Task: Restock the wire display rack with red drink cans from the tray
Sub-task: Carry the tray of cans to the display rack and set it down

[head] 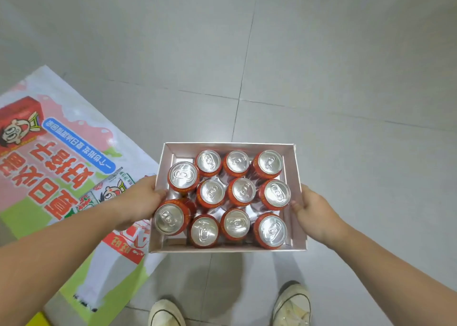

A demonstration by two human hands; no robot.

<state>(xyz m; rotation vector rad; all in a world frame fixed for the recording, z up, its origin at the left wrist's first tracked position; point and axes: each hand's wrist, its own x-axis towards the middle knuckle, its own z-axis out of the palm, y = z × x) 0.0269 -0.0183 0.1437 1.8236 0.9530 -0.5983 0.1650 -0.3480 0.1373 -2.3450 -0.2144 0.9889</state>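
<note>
A shallow white cardboard tray (295, 167) hangs above the floor in front of me, held from both sides. Several red drink cans (241, 191) with silver tops stand upright inside it in rows. My left hand (141, 199) grips the tray's left wall, thumb over the rim beside a can. My right hand (312, 210) clasps the right wall. The wire display rack is not in view.
Grey tiled floor (321, 78) spreads ahead and to the right. A large printed poster (57, 157) with red characters and cartoon figures lies flat on the floor at the left. My two light canvas shoes (293, 303) stand below the tray.
</note>
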